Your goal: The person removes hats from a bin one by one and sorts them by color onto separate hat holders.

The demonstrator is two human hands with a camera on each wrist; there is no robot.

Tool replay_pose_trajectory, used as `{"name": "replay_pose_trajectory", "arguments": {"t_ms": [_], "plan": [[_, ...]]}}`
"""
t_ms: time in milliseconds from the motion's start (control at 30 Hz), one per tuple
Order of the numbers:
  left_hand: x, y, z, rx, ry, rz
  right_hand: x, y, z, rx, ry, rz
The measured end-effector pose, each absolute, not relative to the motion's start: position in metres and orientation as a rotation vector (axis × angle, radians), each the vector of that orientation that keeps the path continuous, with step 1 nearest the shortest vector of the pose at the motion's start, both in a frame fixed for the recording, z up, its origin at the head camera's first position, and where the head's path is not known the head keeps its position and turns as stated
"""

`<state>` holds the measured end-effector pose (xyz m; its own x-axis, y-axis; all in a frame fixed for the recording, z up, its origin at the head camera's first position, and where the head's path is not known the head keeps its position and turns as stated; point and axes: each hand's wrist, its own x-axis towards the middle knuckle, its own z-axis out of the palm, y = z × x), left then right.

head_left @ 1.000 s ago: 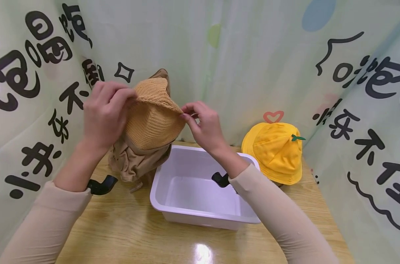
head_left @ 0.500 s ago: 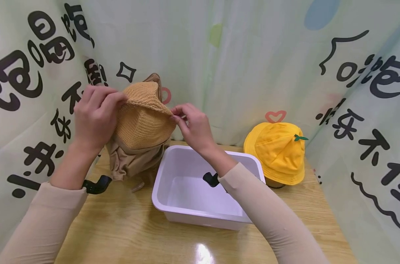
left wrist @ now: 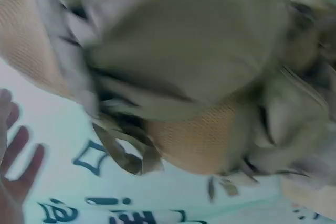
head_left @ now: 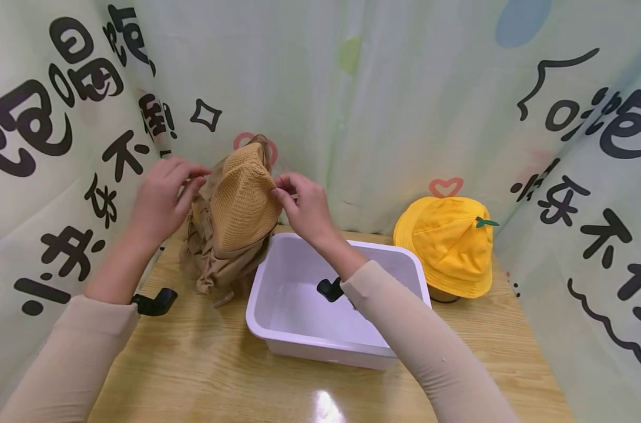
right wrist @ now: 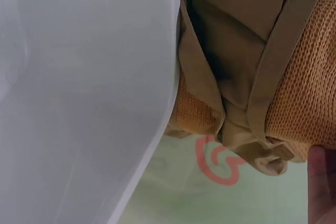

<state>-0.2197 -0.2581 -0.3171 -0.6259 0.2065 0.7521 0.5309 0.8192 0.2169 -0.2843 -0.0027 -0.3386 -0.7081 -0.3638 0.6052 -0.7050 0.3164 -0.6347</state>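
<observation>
A brown cloth item point(head_left: 222, 267) with mustard knit panels point(head_left: 243, 200) stands upright at the left of the table; it is bag-like, with strap-like strips, but its exact kind is unclear. My right hand point(head_left: 304, 205) pinches the right edge of the front knit panel between thumb and fingers. In the right wrist view only a fingertip point(right wrist: 317, 177) shows against the knit. Beside the item's upper left is my left hand point(head_left: 167, 197), thumb and fingers apart. In the left wrist view its fingers point(left wrist: 18, 148) are spread, clear of the blurred cloth.
A pale lilac plastic tub point(head_left: 320, 341) stands right of the cloth item, under my right forearm. Farther right sits a yellow bucket hat point(head_left: 447, 247) with a green sprout. Printed curtains point(head_left: 383, 117) enclose the wooden table point(head_left: 204, 376) at the back and sides.
My left hand has let go of the knit's upper edge. The fold stretched between both hands has dropped, and the cloth item has turned slightly. My right hand stays at the right edge.
</observation>
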Motion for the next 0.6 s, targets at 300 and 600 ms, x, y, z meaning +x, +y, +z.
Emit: {"name": "replay_pose_trajectory", "arguments": {"t_ms": [300,600], "plan": [[-0.228,-0.261,-0.352,-0.549,-2.449,-0.780,-0.284,-0.005,-0.342,0.911,-2.263,1.443],[-0.226,-0.263,-0.341,-0.395,-2.251,-0.769,-0.290,0.004,-0.341,0.857,-2.215,1.422]]}}
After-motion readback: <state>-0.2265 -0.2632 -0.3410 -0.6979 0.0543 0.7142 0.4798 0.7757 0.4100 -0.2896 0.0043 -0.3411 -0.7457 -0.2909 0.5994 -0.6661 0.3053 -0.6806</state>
